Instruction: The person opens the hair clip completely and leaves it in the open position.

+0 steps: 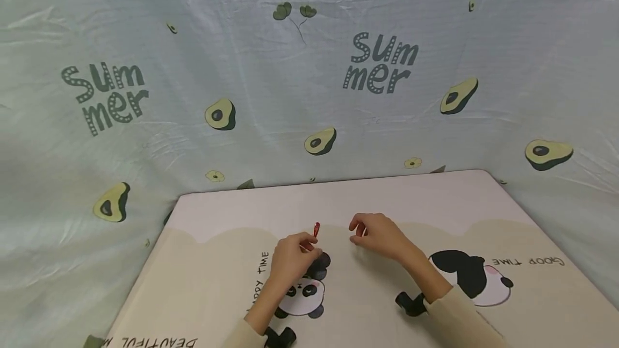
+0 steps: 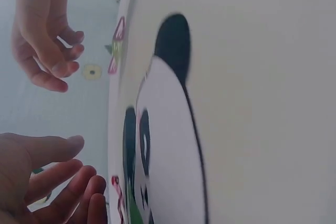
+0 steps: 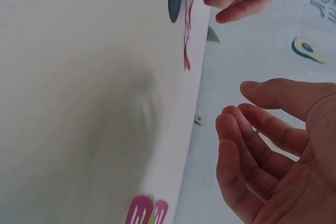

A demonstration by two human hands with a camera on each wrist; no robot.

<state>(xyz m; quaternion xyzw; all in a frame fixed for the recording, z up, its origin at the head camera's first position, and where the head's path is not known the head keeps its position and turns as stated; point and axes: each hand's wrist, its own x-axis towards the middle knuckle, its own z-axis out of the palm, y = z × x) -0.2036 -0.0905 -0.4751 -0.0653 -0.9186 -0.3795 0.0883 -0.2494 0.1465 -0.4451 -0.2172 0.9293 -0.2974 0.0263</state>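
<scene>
A thin, red, stringy item [image 1: 316,229] lies on the table just beyond my left hand [image 1: 295,259]. Its looped, twisted strands [image 3: 187,35] show in the right wrist view; its exact kind is unclear. My left fingers are loosely bent, and nothing is seen between thumb and fingers [image 2: 58,182]. Off to the right, my right hand [image 1: 379,235] hovers above the table with relaxed, half-curled fingers [image 3: 247,156] and holds nothing. Beneath it is a pink winged shape with a green middle [image 3: 147,211], seen in both wrist views; whether it is an object or a print cannot be told.
The pale table top [image 1: 217,262] carries printed pandas, one under my left hand [image 1: 304,297] and another by my right forearm [image 1: 464,273]. Behind the table's far edge hangs a light curtain [image 1: 271,79] with avocados and lettering. Black devices [image 1: 411,303] sit at both wrists.
</scene>
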